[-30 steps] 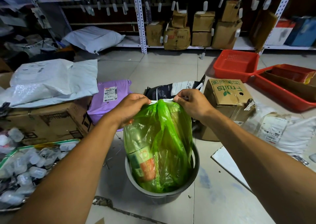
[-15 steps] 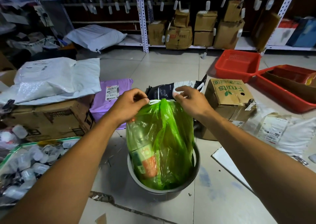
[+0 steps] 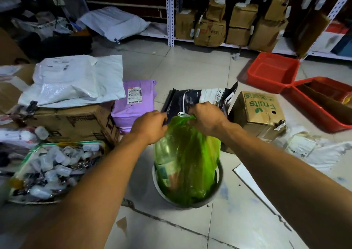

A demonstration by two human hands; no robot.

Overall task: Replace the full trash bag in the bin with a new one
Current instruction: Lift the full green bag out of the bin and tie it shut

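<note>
Green trash bag point(image 3: 187, 165) stands upright in the grey bin point(image 3: 219, 174), centre frame, long axis vertical, gathered neck up | left hand point(image 3: 150, 126) clenched on neck's left side | right hand point(image 3: 206, 118) pinching neck and white drawstring point(image 3: 182, 114) | bag's bulk hangs below both grips.

2 red trays point(image 3: 272, 71), 1 bin point(image 3: 219, 174), 1 green bag point(image 3: 187, 153)

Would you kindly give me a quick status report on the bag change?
Both hands, left hand and right hand, gripping the green bag top. Bag full, sitting in the bin. Nothing blocking a lift.
</note>
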